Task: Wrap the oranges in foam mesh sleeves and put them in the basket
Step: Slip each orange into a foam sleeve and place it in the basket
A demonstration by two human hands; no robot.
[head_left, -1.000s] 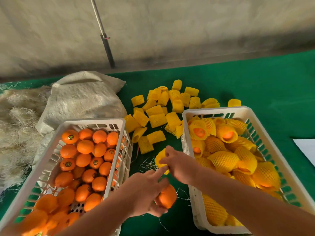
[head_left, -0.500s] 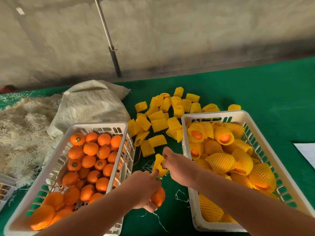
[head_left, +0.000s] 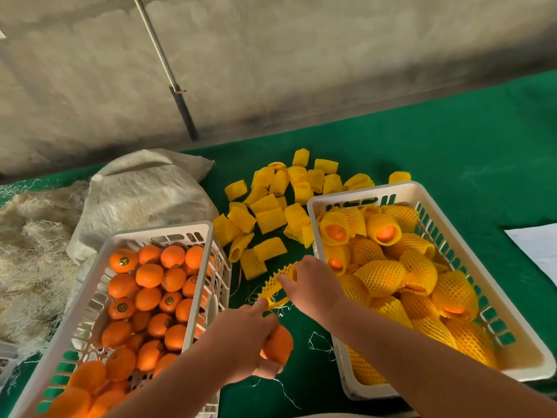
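My left hand [head_left: 241, 342] grips a bare orange [head_left: 278, 345] low between the two baskets, and its forefinger touches the near edge of a yellow foam mesh sleeve [head_left: 275, 285]. My right hand [head_left: 313, 285] pinches the far edge of that sleeve, which is stretched flat between both hands above the green cloth. The left white basket [head_left: 90, 300] holds several bare oranges. The right white basket [head_left: 512, 336] holds several oranges in yellow sleeves.
A loose pile of empty yellow sleeves [head_left: 271, 212] lies between the baskets' far ends. A pale woven sack [head_left: 141, 191] and a heap of straw-like fibre [head_left: 30, 251] sit at the left. White paper [head_left: 539, 248] lies at the right edge. A metal pole [head_left: 168, 70] leans on the wall.
The sleeve has been pulled open, stretched between both hands. The orange in my left hand stays low beneath it. The view has shifted slightly.
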